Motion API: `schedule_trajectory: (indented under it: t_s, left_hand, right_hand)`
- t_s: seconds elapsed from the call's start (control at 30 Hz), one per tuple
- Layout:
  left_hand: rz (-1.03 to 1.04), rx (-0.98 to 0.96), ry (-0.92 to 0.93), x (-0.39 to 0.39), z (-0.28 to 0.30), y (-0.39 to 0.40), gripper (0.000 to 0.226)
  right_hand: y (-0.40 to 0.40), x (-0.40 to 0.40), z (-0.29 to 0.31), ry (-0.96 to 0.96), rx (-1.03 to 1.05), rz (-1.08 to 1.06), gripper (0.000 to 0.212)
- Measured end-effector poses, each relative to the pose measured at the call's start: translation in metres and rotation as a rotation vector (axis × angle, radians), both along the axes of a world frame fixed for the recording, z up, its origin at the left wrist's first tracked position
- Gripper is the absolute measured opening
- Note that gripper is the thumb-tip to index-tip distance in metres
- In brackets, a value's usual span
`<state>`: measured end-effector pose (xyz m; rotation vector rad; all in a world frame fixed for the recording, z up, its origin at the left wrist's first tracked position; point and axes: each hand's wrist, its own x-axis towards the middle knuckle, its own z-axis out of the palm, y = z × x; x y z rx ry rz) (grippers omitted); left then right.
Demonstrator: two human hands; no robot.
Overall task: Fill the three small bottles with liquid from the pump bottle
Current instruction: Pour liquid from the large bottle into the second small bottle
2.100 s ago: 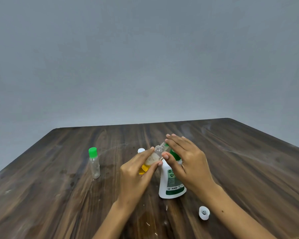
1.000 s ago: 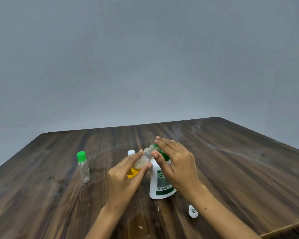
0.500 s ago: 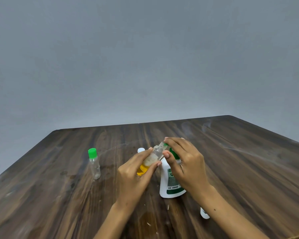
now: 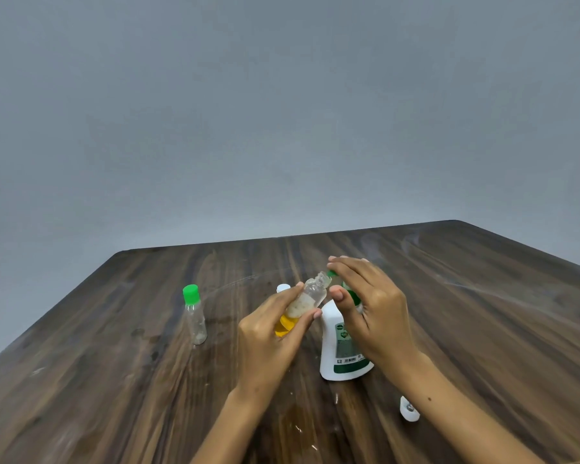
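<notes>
My left hand (image 4: pixel 268 343) grips a small clear bottle (image 4: pixel 307 298), uncapped and tilted, its mouth up against the green nozzle of the pump bottle (image 4: pixel 340 349). Yellow liquid sits in its lower end with froth above. The white pump bottle with a green label stands on the table, and my right hand (image 4: pixel 372 306) lies over its green pump head, thumb under the spout. A second small bottle (image 4: pixel 195 316) with a green cap stands upright to the left. Only the white top of a third small bottle (image 4: pixel 283 288) shows behind my left hand.
A loose white cap (image 4: pixel 409 410) lies on the dark wooden table (image 4: pixel 114 380) beside my right forearm. A small wet patch (image 4: pixel 293 415) marks the wood between my arms. The table's far edge meets a plain grey wall.
The hands, the tilted bottle and the pump bottle keep the same pose throughout. Only the camera view has swayed left and back.
</notes>
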<state>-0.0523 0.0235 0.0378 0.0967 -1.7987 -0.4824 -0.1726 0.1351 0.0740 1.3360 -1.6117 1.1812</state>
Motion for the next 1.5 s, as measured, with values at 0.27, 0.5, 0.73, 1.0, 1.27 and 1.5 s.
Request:
schedule_trajectory:
  t_s: [0.27, 0.5, 0.73, 1.0, 1.27, 1.5]
  left_hand:
    - [0.0, -0.016, 0.001, -0.0006, -0.0003, 0.0002, 0.043]
    - [-0.006, -0.015, 0.025, 0.0004, 0.0002, 0.0012, 0.042]
    - [-0.011, -0.015, 0.02, 0.0007, 0.0003, 0.0016, 0.04]
    - [-0.021, -0.006, 0.022, 0.0001, 0.0011, 0.0007, 0.04]
    - [-0.019, -0.009, 0.035, -0.0005, 0.0018, 0.0032, 0.039]
    - [-0.016, -0.014, 0.025, 0.0021, 0.001, 0.0037, 0.043]
  right_hand:
    - [-0.0027, 0.0039, -0.0043, -0.013, -0.022, -0.012, 0.066]
    - [-0.0028, 0.0014, 0.0023, 0.009, -0.01, -0.042, 0.067]
    - [-0.0002, -0.0013, 0.0023, 0.043, -0.004, -0.035, 0.065]
    - [-0.0063, 0.0019, -0.0053, 0.005, -0.029, -0.037, 0.067]
    - [-0.0033, 0.0015, -0.0007, -0.017, -0.026, -0.015, 0.067]
    - [-0.0007, -0.0021, 0.004, 0.018, -0.013, -0.018, 0.067]
